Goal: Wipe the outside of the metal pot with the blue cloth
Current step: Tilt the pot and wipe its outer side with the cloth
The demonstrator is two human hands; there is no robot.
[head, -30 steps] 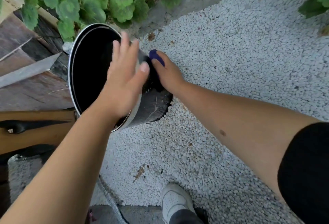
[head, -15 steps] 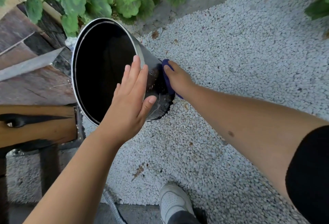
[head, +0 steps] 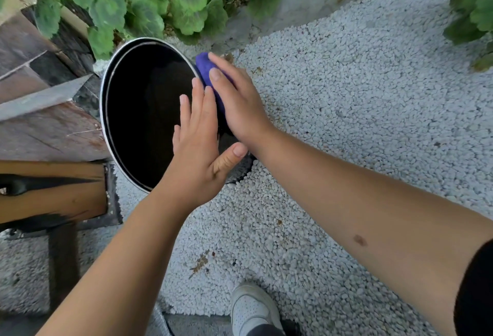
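Note:
A tall metal pot [head: 106, 111] with a dark inside stands tilted on white gravel, its shiny rim facing me. My left hand [head: 198, 146] lies flat with straight fingers on the pot's near right rim and wall, thumb spread out. My right hand [head: 236, 101] presses the blue cloth [head: 204, 67] against the pot's outer right side, near the top rim. The fingers lie nearly straight over the cloth. Most of the cloth and of the pot's outer wall is hidden by both hands.
White gravel [head: 346, 122] covers the ground to the right and front. Green leafy plants [head: 165, 2] grow behind the pot along a concrete edge [head: 301, 7]. Wooden boards [head: 40, 127] and a bench [head: 53, 189] stand at the left. My white shoe [head: 253, 309] is at the bottom.
My right hand has slid the blue cloth up the pot's side from near the base to the top rim. My left hand has stayed flat on the near rim.

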